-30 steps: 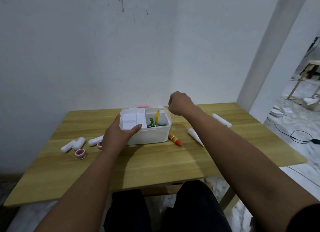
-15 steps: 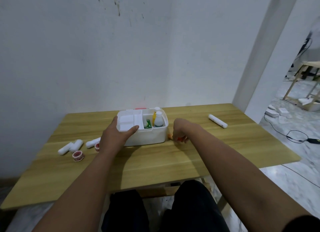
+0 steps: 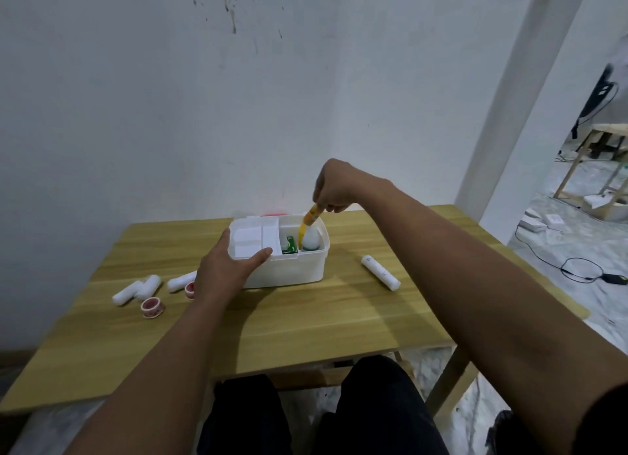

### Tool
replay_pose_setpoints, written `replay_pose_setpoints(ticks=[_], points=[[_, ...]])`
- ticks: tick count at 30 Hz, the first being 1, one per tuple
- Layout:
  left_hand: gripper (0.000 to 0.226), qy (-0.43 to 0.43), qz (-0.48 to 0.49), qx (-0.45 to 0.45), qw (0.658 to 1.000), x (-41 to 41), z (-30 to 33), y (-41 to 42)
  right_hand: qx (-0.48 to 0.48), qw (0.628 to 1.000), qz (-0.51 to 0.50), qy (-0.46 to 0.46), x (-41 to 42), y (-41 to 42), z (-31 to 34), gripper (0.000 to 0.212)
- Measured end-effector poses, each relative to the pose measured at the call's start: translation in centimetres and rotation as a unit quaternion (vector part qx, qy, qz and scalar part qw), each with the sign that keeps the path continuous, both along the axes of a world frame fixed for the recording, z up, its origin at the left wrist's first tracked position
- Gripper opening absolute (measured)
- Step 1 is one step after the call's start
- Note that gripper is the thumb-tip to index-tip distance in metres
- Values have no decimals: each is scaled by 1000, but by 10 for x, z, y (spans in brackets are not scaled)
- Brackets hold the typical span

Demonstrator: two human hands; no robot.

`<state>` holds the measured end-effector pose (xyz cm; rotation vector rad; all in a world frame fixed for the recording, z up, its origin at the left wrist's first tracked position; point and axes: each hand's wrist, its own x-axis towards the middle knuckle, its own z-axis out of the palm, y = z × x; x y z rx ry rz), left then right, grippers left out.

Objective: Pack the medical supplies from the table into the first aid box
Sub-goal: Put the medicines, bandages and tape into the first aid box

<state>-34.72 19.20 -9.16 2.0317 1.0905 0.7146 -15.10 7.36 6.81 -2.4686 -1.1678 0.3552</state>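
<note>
The person's dark-clad legs (image 3: 312,414) are showing at the near edge, tucked under the wooden bench (image 3: 306,322). Both bare forearms are extending forward over the bench top.

The left hand (image 3: 226,273) is resting against the near left corner of the white first aid box (image 3: 289,271), its grip spread, thumb lying along the box's front rim and fingers reaching around the left side. Just left of that hand, a red-centred tape roll (image 3: 190,289) is lying partly hidden, with a white bandage roll (image 3: 181,281) beside it. Further left, two more white bandage rolls (image 3: 136,290) are lying together, and a second red tape roll (image 3: 152,307) is sitting just in front of them. To the right of the box, well apart from it, a white tube (image 3: 380,272) is lying on the bench.

The box is standing open near the back of the bench. Its left compartments are holding white packets; its right compartment is holding a green packet (image 3: 289,244) and a white bottle (image 3: 311,239).

The right hand (image 3: 334,188) is hovering above the right compartment, its grip pinching an orange-yellow tube (image 3: 307,225) that is pointing down into the box beside the bottle.
</note>
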Motion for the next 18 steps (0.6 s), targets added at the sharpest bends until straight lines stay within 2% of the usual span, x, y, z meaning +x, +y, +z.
replay_pose_setpoints(ticks=[2,5,8,13,18], points=[[103,1,-1,0,1000,1,0,-1,-19,999,32,-23,-11,12,-9,26],[105,2,-4,0,1000,0,-2,2,-72,990,69,-105,-25,29,-30,16],[107,7,-1,3,1000,0,-2,3,-108,977,72,-169,-32,43,-52,30],[104,9,8,11,1000,1,-1,1,-131,970,78,-191,-37,50,-73,32],[97,-9,5,16,1000,1,1,-1,-159,963,97,-193,-38,49,-84,12]])
